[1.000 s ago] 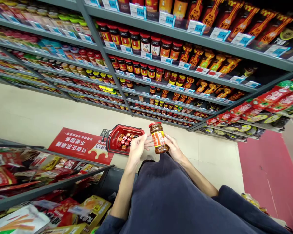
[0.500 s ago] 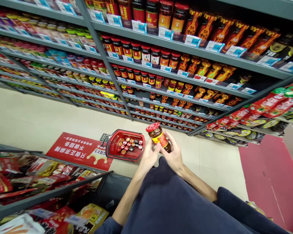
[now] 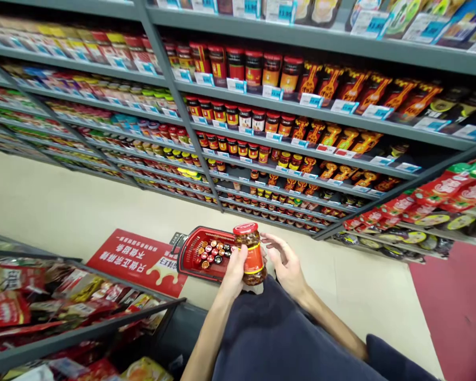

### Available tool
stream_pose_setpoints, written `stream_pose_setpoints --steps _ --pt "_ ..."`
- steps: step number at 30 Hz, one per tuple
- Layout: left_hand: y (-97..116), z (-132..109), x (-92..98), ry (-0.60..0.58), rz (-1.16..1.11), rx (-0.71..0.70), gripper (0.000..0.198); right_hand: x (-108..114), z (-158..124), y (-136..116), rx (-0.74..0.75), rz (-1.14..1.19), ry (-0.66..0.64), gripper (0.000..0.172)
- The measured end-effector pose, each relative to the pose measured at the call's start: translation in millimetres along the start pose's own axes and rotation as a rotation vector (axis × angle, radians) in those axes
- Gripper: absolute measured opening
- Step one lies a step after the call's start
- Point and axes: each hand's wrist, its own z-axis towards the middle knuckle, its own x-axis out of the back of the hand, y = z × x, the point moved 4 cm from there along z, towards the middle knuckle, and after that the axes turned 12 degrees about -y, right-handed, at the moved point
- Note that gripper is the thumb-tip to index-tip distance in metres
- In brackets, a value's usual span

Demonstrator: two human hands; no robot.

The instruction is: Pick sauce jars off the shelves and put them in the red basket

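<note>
My left hand (image 3: 235, 271) is closed around a glass jar (image 3: 254, 258) with a red lid, a red and yellow label and dark contents. The jar stands nearly upright in front of my body, its thumb side facing me. Just to the right of it, my right hand (image 3: 286, 264) is apart from the jar, fingers spread and curved, with nothing in it. Behind and left of the jar, a red shopping basket (image 3: 187, 269) rests on the floor, holding several jars (image 3: 212, 248) with red, black and orange lids. The jar hides the basket's right end.
Tall grey shelves (image 3: 301, 111) of sauce jars with price tags run along the far side. Packets (image 3: 19, 296) fill a low rack at the near left. Red bags (image 3: 440, 193) hang at the right. A red floor sticker (image 3: 133, 262) lies beside the basket.
My right hand has let go of the jar and moved off to the right. The jar has turned more upright in my left hand. The view has tilted up, showing higher shelves.
</note>
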Motion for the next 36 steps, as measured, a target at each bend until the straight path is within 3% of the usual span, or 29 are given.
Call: stream_pose_setpoints --steps 4,8,12,16,21,24,26,31,34,36 --pt "-3 -3 -8.6 0.015 0.39 -0.041 0.073 -8 -2 10 -0.041 0.138 -0.036 0.058" --pt "-8 -13 -15.1 -0.051 0.615 0.073 0.079 -6 -5 23 -0.153 0.14 -0.04 0.067" --pt "-3 -21 -17.2 -0.157 0.739 0.085 0.071 0 -10 32 -0.216 0.167 -0.014 0.057" --pt "1 -15 -14.7 -0.234 0.678 0.027 0.066 0 -17 31 -0.159 0.284 0.055 0.049" --pt "-8 -5 -7.7 -0.19 0.736 0.026 0.06 5 -22 25 -0.086 0.387 0.132 0.053" --pt "-12 0 -0.1 -0.109 0.88 -0.049 0.055 20 -28 23 -0.071 0.369 0.233 0.053" --pt "-17 5 4.4 -0.12 0.868 -0.026 0.055 32 -34 24 -0.088 0.358 0.311 0.048" --pt "-26 19 -6.6 -0.282 0.886 0.085 0.056 52 -58 22 -0.147 0.318 0.467 0.044" --pt "-31 24 -27.4 -0.463 0.965 0.146 0.054 59 -69 16 -0.159 0.263 0.477 0.047" --pt "-34 28 -40.6 -0.515 0.98 0.147 0.052 64 -71 12 -0.161 0.25 0.453 0.047"
